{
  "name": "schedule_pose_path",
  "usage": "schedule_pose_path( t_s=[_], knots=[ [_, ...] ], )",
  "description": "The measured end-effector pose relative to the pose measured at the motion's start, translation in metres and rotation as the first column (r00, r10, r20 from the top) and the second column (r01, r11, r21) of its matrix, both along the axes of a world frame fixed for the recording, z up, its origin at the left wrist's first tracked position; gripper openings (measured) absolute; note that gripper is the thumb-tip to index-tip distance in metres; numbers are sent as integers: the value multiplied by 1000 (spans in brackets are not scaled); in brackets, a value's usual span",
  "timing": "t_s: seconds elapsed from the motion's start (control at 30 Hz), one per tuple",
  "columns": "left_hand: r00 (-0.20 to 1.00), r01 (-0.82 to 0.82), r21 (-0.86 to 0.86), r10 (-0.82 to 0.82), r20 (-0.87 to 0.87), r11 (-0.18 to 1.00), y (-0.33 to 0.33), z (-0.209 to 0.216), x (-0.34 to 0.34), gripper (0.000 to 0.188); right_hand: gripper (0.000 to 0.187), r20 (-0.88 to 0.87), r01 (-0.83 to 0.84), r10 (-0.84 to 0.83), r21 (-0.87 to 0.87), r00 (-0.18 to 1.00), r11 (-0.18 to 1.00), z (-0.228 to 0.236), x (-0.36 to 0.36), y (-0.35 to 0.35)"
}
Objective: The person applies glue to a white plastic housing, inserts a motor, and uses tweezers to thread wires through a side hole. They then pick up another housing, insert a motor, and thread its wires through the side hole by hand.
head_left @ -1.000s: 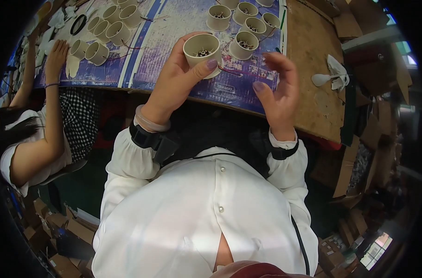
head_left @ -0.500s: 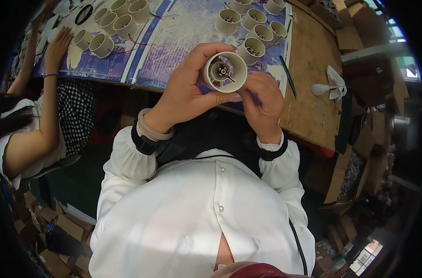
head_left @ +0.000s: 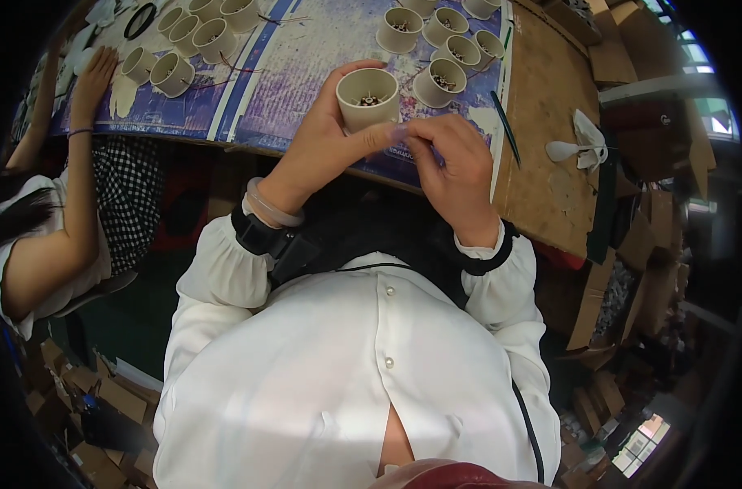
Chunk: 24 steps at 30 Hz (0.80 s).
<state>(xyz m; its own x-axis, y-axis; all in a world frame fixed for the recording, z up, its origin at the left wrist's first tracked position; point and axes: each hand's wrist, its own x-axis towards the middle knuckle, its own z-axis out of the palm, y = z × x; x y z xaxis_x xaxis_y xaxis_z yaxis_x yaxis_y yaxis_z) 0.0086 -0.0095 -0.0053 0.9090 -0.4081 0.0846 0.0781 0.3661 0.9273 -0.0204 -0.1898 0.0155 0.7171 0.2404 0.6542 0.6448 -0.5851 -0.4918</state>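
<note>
A white round cup-shaped housing [head_left: 366,116], with small metal and wire parts inside it, is held just above the table's near edge. My left hand [head_left: 322,147] is closed around its left side, the thumb stretched across its front. At the housing's lower right, my right hand [head_left: 457,167] has thumb and forefinger pinched together close to my left thumb tip. What that pinch holds, if anything, is too small to make out. Just behind stands a similar housing [head_left: 439,84], among several others on the right of the purple-patterned table cover [head_left: 298,49].
More white housings [head_left: 173,77] with thin red wires stand at the back left. A co-worker's hand [head_left: 100,69] rests on the table there. On the brown board [head_left: 542,196] to the right lie a dark green stick-like tool [head_left: 506,129] and a white bulb-shaped bottle [head_left: 560,151]. Cardboard boxes [head_left: 595,301] stand beyond.
The housing has tipped from its open end facing me to more upright, and shifted slightly up and left. My right hand has moved off its right side to a pinch at its lower right.
</note>
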Motion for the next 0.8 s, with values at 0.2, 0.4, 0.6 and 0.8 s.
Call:
schedule_pose_path(
  t_s=[0.2, 0.4, 0.6, 0.8],
  knots=[
    [962, -273, 153, 268, 53, 950, -10, -19, 4, 53, 17, -10, 34, -37, -203, 999, 978, -7, -4, 0],
    [930, -340, 246, 285, 234, 907, -18, -25, 1, 53, 18, -100, 52, -78, -241, 992, 969, -19, -12, -6],
    [836, -477, 443, 237, 495, 759, -20, -14, 7, 57, 16, -66, 145, -166, -247, 984, 958, -13, -9, -40],
    [818, -487, 537, 144, 558, 689, -18, -28, 7, 60, 18, -87, 467, -696, -681, 713, 564, -1, 6, -104]
  ],
)
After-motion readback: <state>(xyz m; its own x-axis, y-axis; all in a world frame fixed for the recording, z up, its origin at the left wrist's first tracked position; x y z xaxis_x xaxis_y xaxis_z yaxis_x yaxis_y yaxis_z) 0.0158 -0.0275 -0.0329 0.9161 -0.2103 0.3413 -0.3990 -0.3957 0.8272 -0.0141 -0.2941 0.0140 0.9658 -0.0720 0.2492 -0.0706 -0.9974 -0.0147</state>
